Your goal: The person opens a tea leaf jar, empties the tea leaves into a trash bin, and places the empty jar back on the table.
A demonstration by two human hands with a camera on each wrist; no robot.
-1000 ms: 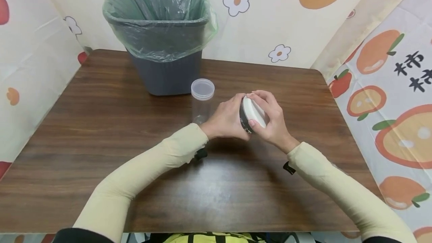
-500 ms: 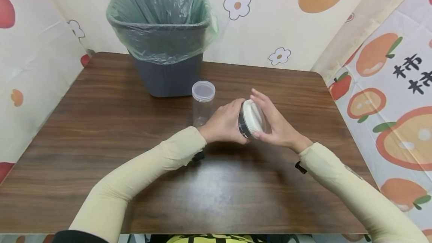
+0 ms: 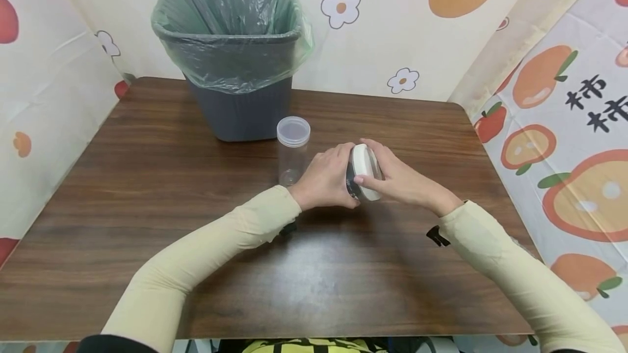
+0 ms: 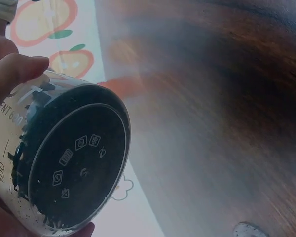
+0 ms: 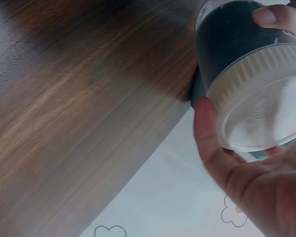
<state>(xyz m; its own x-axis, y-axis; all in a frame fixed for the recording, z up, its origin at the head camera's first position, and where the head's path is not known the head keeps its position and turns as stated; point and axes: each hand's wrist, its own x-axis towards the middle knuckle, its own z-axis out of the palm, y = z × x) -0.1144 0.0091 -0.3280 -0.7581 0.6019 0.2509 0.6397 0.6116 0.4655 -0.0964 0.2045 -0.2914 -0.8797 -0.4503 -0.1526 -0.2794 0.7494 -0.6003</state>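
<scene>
A clear jar (image 4: pixel 79 158) with dark, leafy-looking contents and printed volume marks is held tilted above the table, its base facing the left wrist camera. My left hand (image 3: pixel 327 178) grips the jar's body from the left. On the jar sits a white ribbed screw lid (image 5: pixel 266 98), facing right in the head view. My right hand (image 3: pixel 399 176) holds the lid by its rim, thumb on the near side and fingers on the far side. Just behind my left wrist stands a clear plastic canister (image 3: pixel 293 148) with a translucent cap, upright on the table.
A dark grey bin (image 3: pixel 240 108) lined with a green plastic bag stands at the back left of the brown wooden table (image 3: pixel 162 178). Printed cloth hangs behind the table and along both sides. The table's front edge runs close to the person.
My right hand first held the lid, then spread its fingers and loosened, and now holds the rim again from farther right. The jar's lid has turned more to the right.
</scene>
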